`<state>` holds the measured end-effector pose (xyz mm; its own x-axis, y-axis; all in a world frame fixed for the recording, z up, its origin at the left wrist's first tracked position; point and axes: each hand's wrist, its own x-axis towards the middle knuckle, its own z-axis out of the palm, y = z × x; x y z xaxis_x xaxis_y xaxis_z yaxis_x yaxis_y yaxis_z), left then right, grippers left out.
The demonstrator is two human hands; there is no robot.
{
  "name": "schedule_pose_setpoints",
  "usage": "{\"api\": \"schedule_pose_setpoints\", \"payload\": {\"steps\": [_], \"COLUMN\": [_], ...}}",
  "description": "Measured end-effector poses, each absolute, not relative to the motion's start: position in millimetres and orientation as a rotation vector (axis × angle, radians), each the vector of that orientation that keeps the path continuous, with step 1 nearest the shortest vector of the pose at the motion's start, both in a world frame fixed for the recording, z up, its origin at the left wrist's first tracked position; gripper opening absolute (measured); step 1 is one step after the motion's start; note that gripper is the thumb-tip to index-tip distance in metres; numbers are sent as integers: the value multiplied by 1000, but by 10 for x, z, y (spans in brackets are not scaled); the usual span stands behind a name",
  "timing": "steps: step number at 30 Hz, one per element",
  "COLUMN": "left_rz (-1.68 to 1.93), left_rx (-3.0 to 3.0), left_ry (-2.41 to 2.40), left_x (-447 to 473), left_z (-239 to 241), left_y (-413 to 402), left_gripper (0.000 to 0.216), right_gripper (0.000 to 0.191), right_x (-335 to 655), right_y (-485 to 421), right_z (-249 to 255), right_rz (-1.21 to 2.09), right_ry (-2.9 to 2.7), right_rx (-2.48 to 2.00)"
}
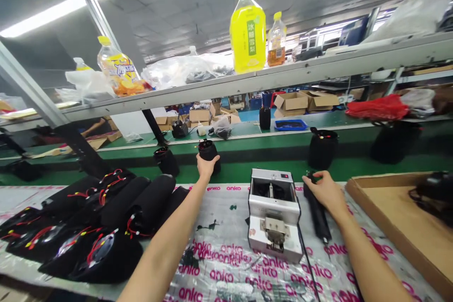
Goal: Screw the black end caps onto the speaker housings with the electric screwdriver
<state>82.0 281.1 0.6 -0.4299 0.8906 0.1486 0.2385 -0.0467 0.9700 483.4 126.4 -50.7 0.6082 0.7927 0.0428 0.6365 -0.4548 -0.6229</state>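
Hands on belt cylinder and bench tool

Head view, single frame.
- Left hand (pixel 207 166): arm stretched forward across the bench to the green belt (pixel 269 170). Fingers are clasped round the lower front of a black cylinder (pixel 208 150), which stands upright on the belt with red wiring at its top.
- Right hand (pixel 323 191): laid over the upper end of a black tool (pixel 320 222), a slim rod lying on the printed sheet (pixel 226 264) at the bench's far edge. Fingers are bent over the tool's head; cannot tell whether they close fully around it.
- White box device (pixel 272 219): sits on the sheet between the two arms, just left of the tool, with its top recess open.
- Heap of black units (pixel 106 217): lying on their sides at bench left, red leads showing, well apart from the left hand.
- Cardboard tray (pixel 385 222): at bench right, near the right forearm.
- More black cylinders stand on the belt either side of the held one.
- Shelf (pixel 318 68) overhead carries a yellow bottle (pixel 247 28).
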Motion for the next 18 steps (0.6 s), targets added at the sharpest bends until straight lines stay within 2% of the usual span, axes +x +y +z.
{"api": "schedule_pose_setpoints", "payload": {"steps": [4,9,14,16,18], "left_rz": [1543,1455,1147,980,773], "left_rx": [1300,1467,1532,1570,1659], "left_ry": [1460,1137,959,870,729], "left_x": [873,766,383,233,128], "left_z": [28,40,-94,-132,-127], "left_y": [2492,1884,1416,1314,1255], "left_gripper": [75,87,105,110,113], "right_gripper": [45,56,26,25,33], "right_x": [4837,4777,4753,4776,4797], "right_y": [1246,1230,1210,1136,999], "right_z": [-474,-431,-318,-191,-10], "right_rz": [355,407,552,634,720], "right_ry": [-1167,-1208,-1126,-1071,-1032], "right_rx": [-2251,-2242,-2197,-2099,-1933]}}
